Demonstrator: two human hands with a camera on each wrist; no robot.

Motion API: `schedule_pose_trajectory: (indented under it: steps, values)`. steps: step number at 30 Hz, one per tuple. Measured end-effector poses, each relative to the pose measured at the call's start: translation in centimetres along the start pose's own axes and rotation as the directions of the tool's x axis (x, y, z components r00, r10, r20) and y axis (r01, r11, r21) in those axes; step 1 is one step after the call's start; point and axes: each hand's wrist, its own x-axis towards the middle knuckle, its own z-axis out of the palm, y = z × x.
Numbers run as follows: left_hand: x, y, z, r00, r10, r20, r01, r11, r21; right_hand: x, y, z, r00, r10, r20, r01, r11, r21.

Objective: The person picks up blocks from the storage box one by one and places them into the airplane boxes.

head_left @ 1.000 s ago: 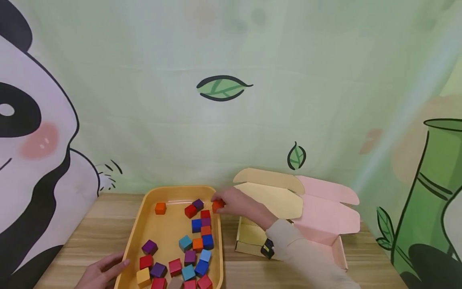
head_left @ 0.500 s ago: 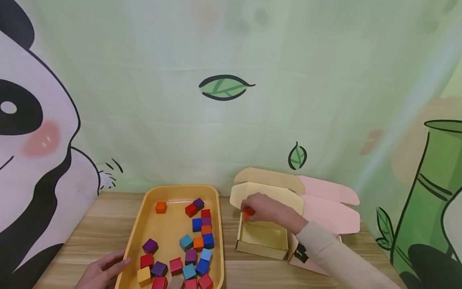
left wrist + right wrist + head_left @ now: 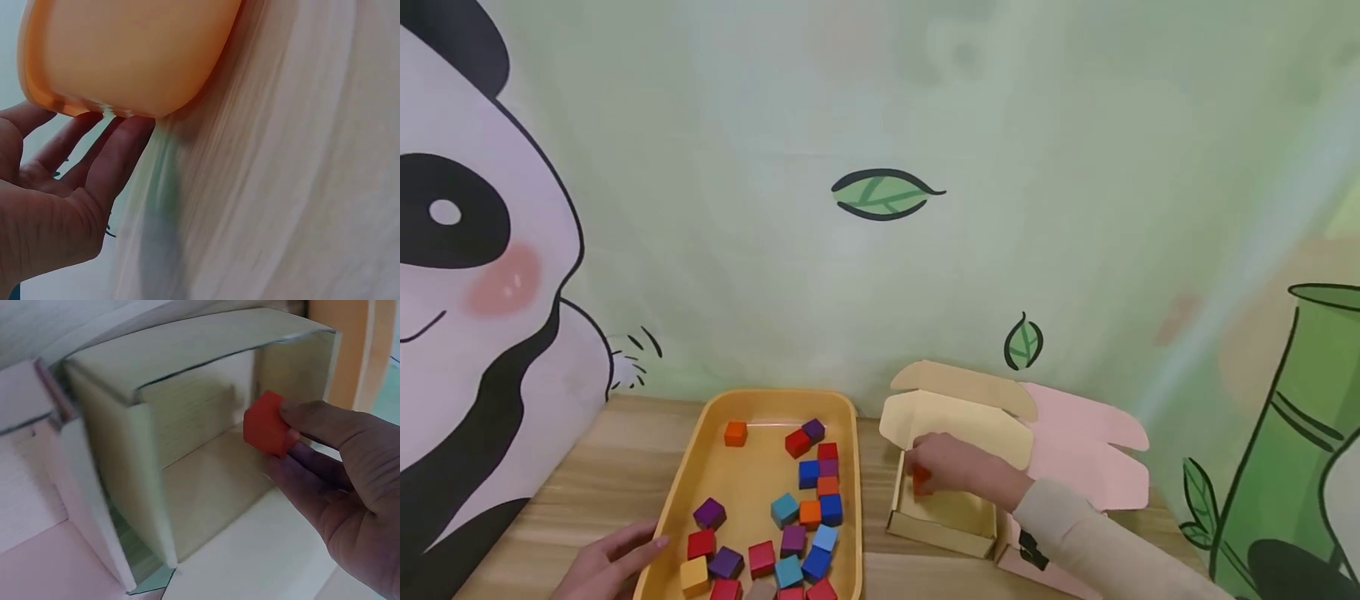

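My right hand (image 3: 955,464) pinches an orange-red cube (image 3: 267,424) between thumb and fingers. The cube is over the opening of the yellow cardboard box (image 3: 936,536), whose inside looks bare in the right wrist view. In the head view the hand partly covers the cube. On the left side of the orange tray (image 3: 672,510) rests my left hand (image 3: 610,561), its fingers extended and their tips touching the rim; the left wrist view shows this hand (image 3: 69,181) against the tray's outer side. Red, blue, purple, orange and other coloured cubes lie in the tray.
Right beside the yellow box stands an open pink box (image 3: 1090,467), partly behind the right sleeve. Both lids are folded back toward a green printed backdrop (image 3: 760,275). A strip of wooden table (image 3: 880,500) separates tray and yellow box.
My right hand has carried the orange-red cube from the tray's upper right edge rightward, then down into the yellow box's opening. My left hand stays at the tray's rim.
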Motion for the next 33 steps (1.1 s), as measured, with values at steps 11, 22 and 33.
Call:
schedule_pose_trajectory:
  steps: [11,22,33]
  values:
    - [0.1,-0.1,0.2,1.0,-0.011,0.007,0.011,1.0,0.02,-1.5,-1.0,2.6,0.999,-0.015,-0.049,0.013,0.999,-0.04]
    - [0.4,-0.8,0.0,1.0,-0.022,-0.007,0.022,0.999,0.035,-1.4,-0.9,4.6,0.988,-0.097,-0.123,0.069,0.975,-0.212]
    - [-0.1,-0.2,-0.1,1.0,-0.025,-0.004,0.025,0.999,-0.021,-1.2,-0.9,4.6,0.968,-0.049,-0.246,-0.006,0.976,-0.216]
